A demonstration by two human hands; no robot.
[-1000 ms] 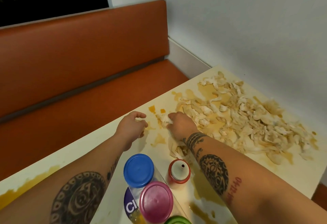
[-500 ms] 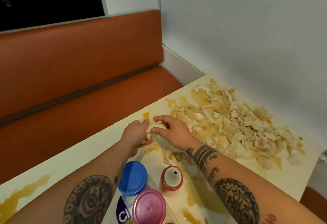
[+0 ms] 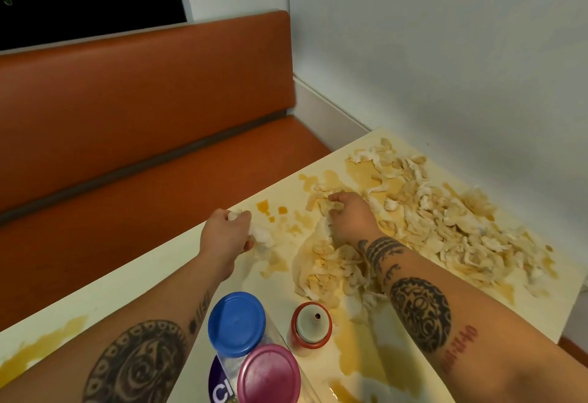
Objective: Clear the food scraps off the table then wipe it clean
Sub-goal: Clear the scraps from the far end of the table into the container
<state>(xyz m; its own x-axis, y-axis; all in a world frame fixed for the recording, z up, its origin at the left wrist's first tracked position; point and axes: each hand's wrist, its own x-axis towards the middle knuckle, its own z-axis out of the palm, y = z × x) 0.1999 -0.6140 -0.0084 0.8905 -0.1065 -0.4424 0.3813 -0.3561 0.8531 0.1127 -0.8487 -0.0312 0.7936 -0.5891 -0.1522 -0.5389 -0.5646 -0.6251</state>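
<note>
A wide heap of pale, shredded food scraps (image 3: pixel 451 221) covers the right half of the cream table (image 3: pixel 152 278), lying in yellow-brown sauce smears. My left hand (image 3: pixel 226 237) is near the table's far edge and grips a small wad of white scraps (image 3: pixel 259 235) in its curled fingers. My right hand (image 3: pixel 348 219) sits on the left end of the heap, fingers curled down into the scraps there. A smaller clump of scraps (image 3: pixel 327 272) lies under my right wrist.
A blue-lidded container (image 3: pixel 237 323), a pink-lidded one (image 3: pixel 269 374) and a red squeeze bottle (image 3: pixel 310 326) stand at the table's near edge. An orange bench (image 3: pixel 143 116) runs along the far side. A white wall borders the right. Sauce streaks (image 3: pixel 41 343) mark the table's left.
My hands have parted: the left one keeps the wad of scraps it took, the right one has moved back onto the heap. The camera has tilted slightly.
</note>
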